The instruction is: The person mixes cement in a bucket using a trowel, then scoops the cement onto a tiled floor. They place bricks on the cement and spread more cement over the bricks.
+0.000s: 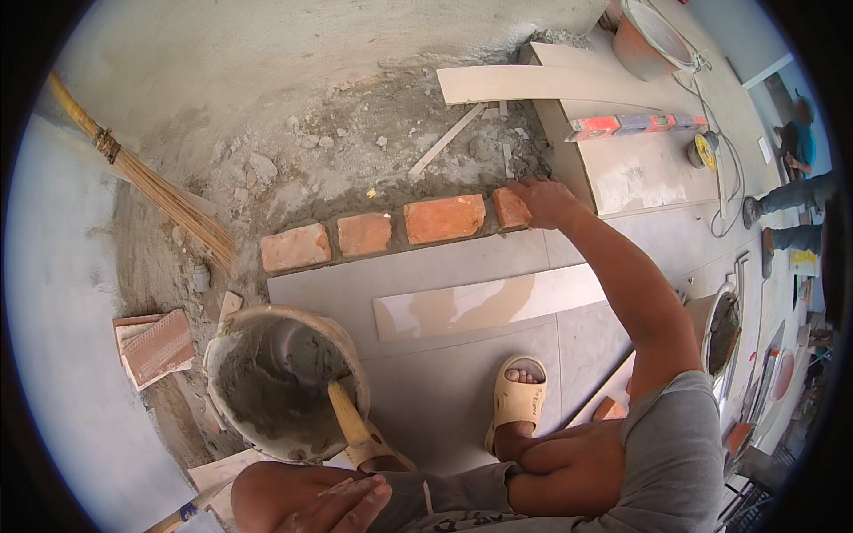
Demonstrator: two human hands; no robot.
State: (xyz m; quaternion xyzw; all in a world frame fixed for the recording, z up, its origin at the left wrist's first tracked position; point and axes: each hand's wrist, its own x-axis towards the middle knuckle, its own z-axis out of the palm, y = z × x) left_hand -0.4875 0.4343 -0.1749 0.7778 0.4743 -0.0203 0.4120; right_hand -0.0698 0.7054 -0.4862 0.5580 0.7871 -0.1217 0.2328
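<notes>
My right hand [549,201] reaches forward and grips a short orange brick [511,210], its fingers over the brick's right end. That brick is at the right end of a row set in grey mortar, beside a tiled step [566,160]. Left of it in the row are a longer brick [444,219], a squarish brick [364,234] and a pale-faced brick [296,248]. My left hand [342,508] is by my left knee, fingers stretched out and holding nothing. Near it stands a bucket [213,377] of wet mortar with a wooden handle [349,414] sticking out.
A loose tile strip [480,302] lies on the floor tiles before the row. Rubble [320,147] fills the area behind it. A spirit level [635,124] and tape roll [702,151] sit on the step. A broom [160,182] leans at left. Another person [797,147] is at far right.
</notes>
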